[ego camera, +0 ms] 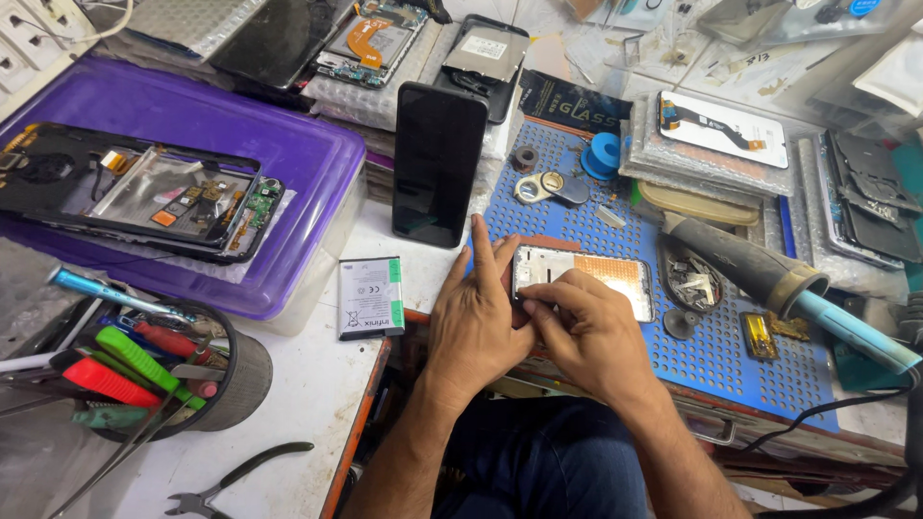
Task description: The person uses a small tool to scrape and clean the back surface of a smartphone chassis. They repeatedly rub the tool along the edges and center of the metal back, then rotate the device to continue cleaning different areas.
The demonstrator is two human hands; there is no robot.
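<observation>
Silver phone frame (585, 279) on blue mat (731, 356), both hands, left (473, 322) & right (588, 332), fingers pinched on its left end.

Head view, steeply down, close.

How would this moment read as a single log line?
left hand: steadies opened silver phone frame | right hand: presses frame's left end | surface: blue perforated mat | nearby: white flat battery
</observation>
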